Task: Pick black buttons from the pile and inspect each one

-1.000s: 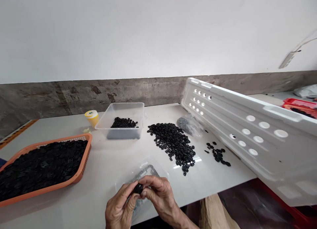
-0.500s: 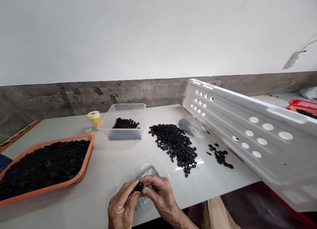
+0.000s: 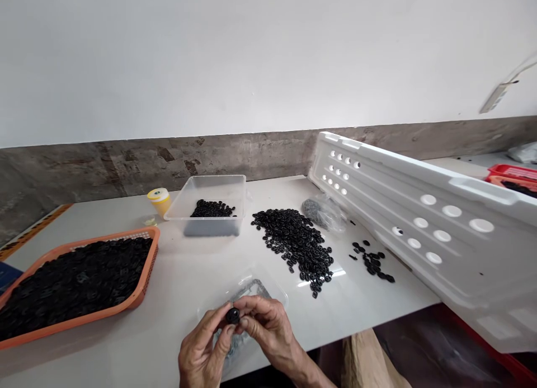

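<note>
A small round black part (image 3: 232, 316) is pinched between both hands near the table's front edge. My left hand (image 3: 206, 343) grips its left side with thumb and forefinger. On its right side, the thumb and fingers of my right hand (image 3: 268, 327) close on the same part. Beneath the hands is a clear plastic tray (image 3: 277, 292) with small greyish metallic pieces, partly hidden. Beyond it, a pile of black parts (image 3: 293, 242) lies loose on the table.
An orange basket (image 3: 145, 276) full of black pieces stands left. Behind are a clear bin (image 3: 241, 195) with black parts, a yellow-and-white spool (image 3: 159, 202) and a plastic bag (image 3: 325, 213). A white perforated panel (image 3: 390, 192) leans at right beside scattered black pieces (image 3: 373, 265).
Both hands have shifted slightly left with the black part. The part is turned so that more of its round face shows.
</note>
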`<control>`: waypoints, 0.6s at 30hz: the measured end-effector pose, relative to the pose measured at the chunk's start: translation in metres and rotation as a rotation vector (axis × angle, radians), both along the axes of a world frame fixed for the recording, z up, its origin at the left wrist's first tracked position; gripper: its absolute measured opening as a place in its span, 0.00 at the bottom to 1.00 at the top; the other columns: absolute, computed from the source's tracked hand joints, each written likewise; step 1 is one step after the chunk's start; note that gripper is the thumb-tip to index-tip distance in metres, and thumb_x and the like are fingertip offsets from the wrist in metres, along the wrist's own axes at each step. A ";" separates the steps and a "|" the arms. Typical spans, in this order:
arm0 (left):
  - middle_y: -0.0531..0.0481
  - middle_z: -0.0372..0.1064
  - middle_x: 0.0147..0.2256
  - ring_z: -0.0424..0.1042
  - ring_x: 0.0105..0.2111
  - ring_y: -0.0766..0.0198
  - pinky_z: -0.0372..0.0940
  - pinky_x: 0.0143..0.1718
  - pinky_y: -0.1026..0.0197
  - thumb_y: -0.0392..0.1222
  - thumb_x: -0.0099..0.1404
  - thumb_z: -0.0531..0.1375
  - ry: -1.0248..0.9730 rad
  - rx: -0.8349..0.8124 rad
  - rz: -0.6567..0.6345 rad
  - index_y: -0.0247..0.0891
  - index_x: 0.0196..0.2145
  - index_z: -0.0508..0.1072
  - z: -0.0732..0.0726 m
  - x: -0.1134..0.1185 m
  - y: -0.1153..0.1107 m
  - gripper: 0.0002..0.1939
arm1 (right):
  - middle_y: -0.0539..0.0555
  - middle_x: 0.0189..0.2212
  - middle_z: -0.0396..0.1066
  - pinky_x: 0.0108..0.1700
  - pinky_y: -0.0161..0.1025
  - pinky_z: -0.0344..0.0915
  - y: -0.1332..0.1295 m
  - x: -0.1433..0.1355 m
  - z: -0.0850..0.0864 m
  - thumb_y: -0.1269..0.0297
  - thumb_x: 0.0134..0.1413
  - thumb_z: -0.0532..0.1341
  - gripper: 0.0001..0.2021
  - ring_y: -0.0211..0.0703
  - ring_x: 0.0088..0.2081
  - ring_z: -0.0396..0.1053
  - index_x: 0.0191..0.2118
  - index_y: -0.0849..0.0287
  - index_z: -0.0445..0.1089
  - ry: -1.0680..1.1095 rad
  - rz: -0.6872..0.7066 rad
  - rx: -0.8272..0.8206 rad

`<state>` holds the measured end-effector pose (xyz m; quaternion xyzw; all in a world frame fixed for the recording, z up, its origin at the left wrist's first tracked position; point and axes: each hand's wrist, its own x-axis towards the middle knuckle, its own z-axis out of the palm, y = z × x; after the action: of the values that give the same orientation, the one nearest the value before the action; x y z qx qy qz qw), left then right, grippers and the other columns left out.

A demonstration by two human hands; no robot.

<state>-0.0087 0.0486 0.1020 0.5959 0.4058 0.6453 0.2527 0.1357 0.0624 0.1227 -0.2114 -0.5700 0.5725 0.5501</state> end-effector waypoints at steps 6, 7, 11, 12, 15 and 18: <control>0.55 0.77 0.38 0.76 0.36 0.74 0.68 0.40 0.78 0.34 0.59 0.64 0.033 0.008 -0.099 0.50 0.46 0.77 -0.008 -0.008 0.007 0.18 | 0.56 0.36 0.69 0.42 0.25 0.68 -0.001 0.000 -0.010 0.61 0.61 0.59 0.14 0.30 0.36 0.69 0.48 0.64 0.70 -0.109 -0.013 -0.058; 0.54 0.77 0.37 0.76 0.36 0.73 0.68 0.40 0.78 0.35 0.57 0.65 -0.033 -0.082 -0.138 0.48 0.44 0.79 -0.009 -0.009 0.009 0.16 | 0.57 0.37 0.69 0.42 0.25 0.68 0.000 0.001 -0.013 0.60 0.61 0.59 0.15 0.30 0.37 0.69 0.48 0.64 0.70 -0.144 -0.028 -0.073; 0.45 0.77 0.31 0.75 0.30 0.68 0.69 0.34 0.72 0.47 0.50 0.70 -0.373 -0.506 -0.222 0.36 0.36 0.81 -0.016 -0.006 0.013 0.17 | 0.55 0.33 0.68 0.39 0.24 0.67 0.002 0.003 -0.022 0.56 0.61 0.59 0.16 0.30 0.35 0.68 0.47 0.63 0.69 -0.277 -0.062 -0.092; 0.44 0.76 0.28 0.74 0.26 0.67 0.68 0.31 0.70 0.50 0.49 0.70 -0.415 -0.547 -0.226 0.34 0.36 0.80 -0.018 -0.005 0.012 0.20 | 0.55 0.31 0.67 0.39 0.24 0.66 0.000 0.004 -0.023 0.56 0.62 0.57 0.15 0.30 0.34 0.67 0.42 0.64 0.70 -0.295 -0.083 -0.055; 0.46 0.74 0.23 0.70 0.21 0.69 0.63 0.25 0.69 0.54 0.48 0.69 -0.542 -0.640 -0.269 0.31 0.38 0.77 -0.024 -0.003 0.003 0.25 | 0.56 0.34 0.67 0.42 0.24 0.64 -0.012 0.011 -0.024 0.55 0.64 0.53 0.19 0.31 0.37 0.67 0.30 0.66 0.67 -0.318 -0.104 0.093; 0.45 0.73 0.25 0.70 0.20 0.69 0.58 0.22 0.70 0.55 0.47 0.69 -0.632 -0.714 -0.327 0.30 0.36 0.76 -0.029 -0.003 -0.014 0.26 | 0.55 0.33 0.67 0.44 0.26 0.63 -0.032 0.019 -0.029 0.54 0.65 0.52 0.20 0.32 0.39 0.67 0.29 0.67 0.65 -0.357 -0.030 0.065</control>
<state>-0.0113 0.0349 0.0734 0.3035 0.4065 0.5669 0.6490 0.1547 0.0300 0.0940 -0.3004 -0.6735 0.4988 0.4553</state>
